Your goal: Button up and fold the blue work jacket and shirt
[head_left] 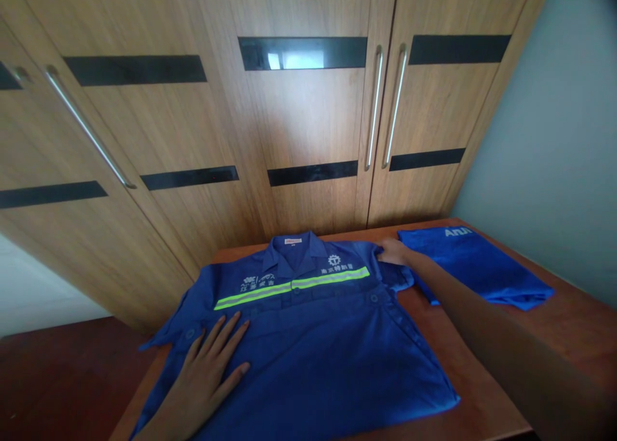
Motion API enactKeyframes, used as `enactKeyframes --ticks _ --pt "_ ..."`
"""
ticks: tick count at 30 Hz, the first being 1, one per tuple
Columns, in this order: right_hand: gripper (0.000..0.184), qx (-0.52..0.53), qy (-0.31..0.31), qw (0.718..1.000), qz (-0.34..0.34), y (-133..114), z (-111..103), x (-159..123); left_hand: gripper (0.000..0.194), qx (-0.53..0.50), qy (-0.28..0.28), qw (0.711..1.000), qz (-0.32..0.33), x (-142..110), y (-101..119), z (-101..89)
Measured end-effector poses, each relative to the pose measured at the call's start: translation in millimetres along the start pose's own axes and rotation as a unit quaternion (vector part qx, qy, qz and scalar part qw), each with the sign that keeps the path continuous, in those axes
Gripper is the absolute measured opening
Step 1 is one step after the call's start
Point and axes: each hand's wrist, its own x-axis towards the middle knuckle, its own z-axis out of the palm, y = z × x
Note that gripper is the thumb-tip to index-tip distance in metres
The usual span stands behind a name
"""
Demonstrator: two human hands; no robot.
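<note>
A blue short-sleeved work shirt (308, 344) lies front up on the wooden table, its collar toward the cabinet. Across its chest runs a yellow-green and grey reflective stripe (255, 294), with white printing above. Below the stripe a band of cloth with a button near each side crosses the shirt. My left hand (207, 370) rests flat on the shirt's lower left part, fingers spread. At the far right shoulder, my right hand (394, 252) has its fingers closed on the sleeve; the fingertips are partly hidden.
A folded brighter blue garment (482, 270) with white lettering lies on the table (585, 325) at the right. Behind stands a wooden cabinet (308, 119) with metal handles. A pale wall (554, 152) borders the table at right.
</note>
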Motion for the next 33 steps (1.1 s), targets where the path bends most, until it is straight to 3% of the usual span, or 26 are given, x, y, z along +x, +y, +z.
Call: enactKeyframes --ticks 3,12,14,17,18,22,25,28,30,33 --pt "0.019 0.079 -0.029 0.996 0.017 10 -10 3 0.066 -0.001 0.004 1.0 -0.001 0 2 -1.5" --pt "0.044 0.278 0.016 0.958 0.064 35 -40 -31 0.066 -0.007 -0.01 1.0 0.001 3 1 4.7" --pt "0.043 0.369 -0.004 0.925 0.088 34 -41 -43 0.066 -0.01 -0.008 1.0 0.001 5 3 5.1" --pt "0.048 0.514 -0.043 0.851 0.097 25 -38 -60 0.066 -0.015 0.0 1.0 -0.001 5 4 5.4" --pt "0.051 0.528 -0.05 0.843 0.09 21 -36 -64 0.066 -0.017 0.003 1.0 -0.002 5 4 5.7" --pt "0.047 0.467 -0.02 0.883 0.048 5 -24 -66 0.065 -0.021 0.008 1.0 -0.001 5 5 7.4" --pt "0.034 0.343 0.104 0.934 0.014 -7 -24 -57 0.065 -0.022 0.007 1.0 -0.001 8 7 8.5" --pt "0.042 0.149 0.207 0.967 -0.025 -31 -28 -58 0.064 -0.024 0.007 1.0 -0.004 10 9 9.2" --pt "0.048 0.046 0.202 0.976 -0.071 -55 -23 -70 0.064 -0.026 0.007 1.0 -0.004 11 10 9.6" --pt "0.043 -0.058 0.1 0.979 -0.171 -92 -2 -100 0.065 -0.025 0.013 1.0 -0.001 11 10 10.3"
